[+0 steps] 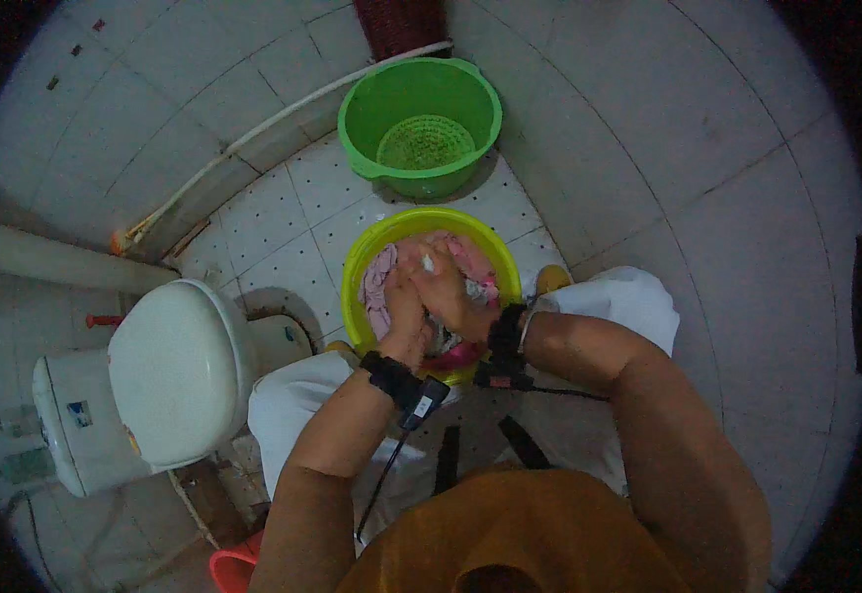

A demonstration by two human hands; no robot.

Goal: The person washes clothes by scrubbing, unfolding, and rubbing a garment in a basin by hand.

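A yellow-green plastic basin [351, 311] stands on the tiled floor before me, filled with wet-looking clothes. A pale pink-lilac cloth [377, 289] lies along its left side, with pink and grey pieces elsewhere. My left hand [403, 300] and my right hand [442, 285] meet over the middle of the basin, the fingers pressed together. Something small and white [428, 262] shows at the right hand's fingers; whether it is foam or an object, I cannot tell. What lies between the palms is hidden. Both wrists wear black straps with small devices.
Beyond the basin stands a green plastic tub [494, 111] with a little liquid or a textured bottom. A white toilet [175, 374] with its lid down is at the left. A red plastic container [231, 569] sits at the lower left. A tiled wall [668, 193] rises on the right.
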